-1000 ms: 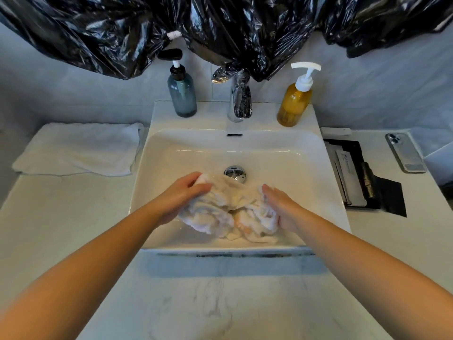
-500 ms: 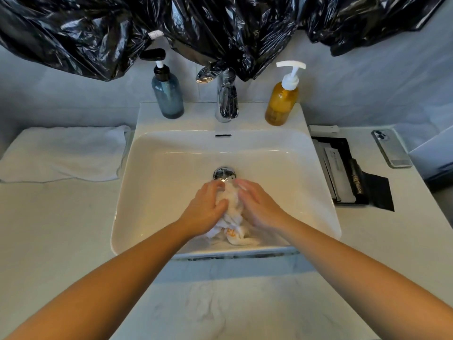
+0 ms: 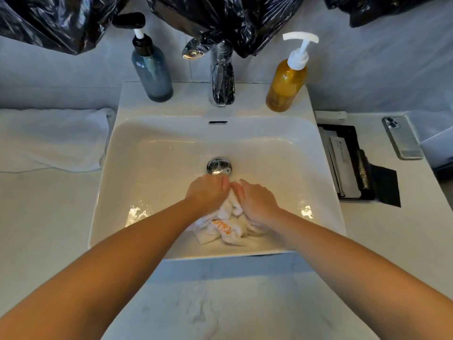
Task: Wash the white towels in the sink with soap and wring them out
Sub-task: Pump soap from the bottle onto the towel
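Near the front of the white sink (image 3: 152, 168), just below the chrome drain (image 3: 219, 165), 2 hands clasp 1 bunched white towel (image 3: 228, 229). The left hand (image 3: 207, 193) curls its fingers over the top of the bundle from the left. The right hand (image 3: 257, 201) grips it from the right, fingers bent round the cloth, and the knuckles of both hands almost meet above it. Below the hands, the towel's loose end spills onto the basin floor and shows orange lettering too crumpled to read. Glints of water lie on the basin floor to either side of the forearms.

On the sink's back ledge a chrome faucet (image 3: 221, 77) stands between 2 pump bottles: a blue-grey bottle (image 3: 152, 69) on the left and an amber bottle (image 3: 285, 87) on the right. A folded towel (image 3: 51, 138) lies on the marble counter (image 3: 220, 303), touching the sink's left edge. Right of the sink sits a black tray (image 3: 355, 163) holding packets, with a phone (image 3: 402, 137) beyond it. Black plastic sheeting (image 3: 232, 18) hangs across the wall above.
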Tool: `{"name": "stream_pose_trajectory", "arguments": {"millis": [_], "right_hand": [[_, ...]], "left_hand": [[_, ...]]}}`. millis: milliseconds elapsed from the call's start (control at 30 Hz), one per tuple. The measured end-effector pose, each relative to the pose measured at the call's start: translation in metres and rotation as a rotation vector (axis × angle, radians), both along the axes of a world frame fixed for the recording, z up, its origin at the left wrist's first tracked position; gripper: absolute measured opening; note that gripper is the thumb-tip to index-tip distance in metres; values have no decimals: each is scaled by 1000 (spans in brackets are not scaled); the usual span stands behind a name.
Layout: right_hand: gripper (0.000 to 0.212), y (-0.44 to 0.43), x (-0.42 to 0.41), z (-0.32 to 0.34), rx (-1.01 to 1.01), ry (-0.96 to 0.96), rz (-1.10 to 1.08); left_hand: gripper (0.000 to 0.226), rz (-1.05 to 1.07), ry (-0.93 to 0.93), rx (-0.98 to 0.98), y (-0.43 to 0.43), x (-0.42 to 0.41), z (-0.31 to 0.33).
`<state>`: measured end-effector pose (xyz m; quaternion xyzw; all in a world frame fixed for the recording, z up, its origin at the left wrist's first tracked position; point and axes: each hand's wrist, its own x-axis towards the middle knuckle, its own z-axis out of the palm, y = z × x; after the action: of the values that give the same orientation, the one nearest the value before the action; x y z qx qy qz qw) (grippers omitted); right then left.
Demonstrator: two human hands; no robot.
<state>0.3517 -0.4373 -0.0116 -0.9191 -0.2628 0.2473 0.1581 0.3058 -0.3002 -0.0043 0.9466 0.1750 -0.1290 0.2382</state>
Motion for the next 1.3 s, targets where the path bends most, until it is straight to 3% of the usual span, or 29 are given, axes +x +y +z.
{"name": "stream_pose_trajectory", "arguments": {"millis": [100,167,267,333,400,467,533,667,733,933,1000,1100,1200,1300], "right_hand": [[32,-6,8,11,230,247,-42],[25,-12,12,22,415,245,12],[27,-19,5,32,539,249,64],[30,-21,-3,29,498,303,49],[16,-16,-8,29,412,282,16],[40,-8,-14,34,274,268,38],[49,-4,-27,28,102,180,89],[32,-2,-33,9,-28,-5,94],[30,1,-22,1,-45,-82,113],[34,5,-8,4,-30,-72,172],[29,3,-6,11,10,-140,168],[21,-9,-3,26,162,-260,271],[20,-23,-5,36,403,6,368],[23,-24,-13,35,483,145,254]], "left_hand": [[34,21,-109,-195,14,-5,13],[26,-17,-240,-320,27,-17,26],[36,-95,-348,-394,41,-43,39],[54,-151,-302,-265,42,-54,31],[76,-125,-153,-307,32,-59,21],[85,-117,-74,-355,19,-60,14],[79,-162,-58,-253,4,-65,9],[40,-133,-110,28,-9,-59,-4],[36,-135,-83,66,-6,-46,-10],[37,-139,18,59,6,-21,-10],[40,-161,-82,63,10,-25,-3],[49,-268,-382,91,22,-41,18],[47,-457,-530,39,37,-60,28],[50,-400,-364,-188,36,-68,24]]}}
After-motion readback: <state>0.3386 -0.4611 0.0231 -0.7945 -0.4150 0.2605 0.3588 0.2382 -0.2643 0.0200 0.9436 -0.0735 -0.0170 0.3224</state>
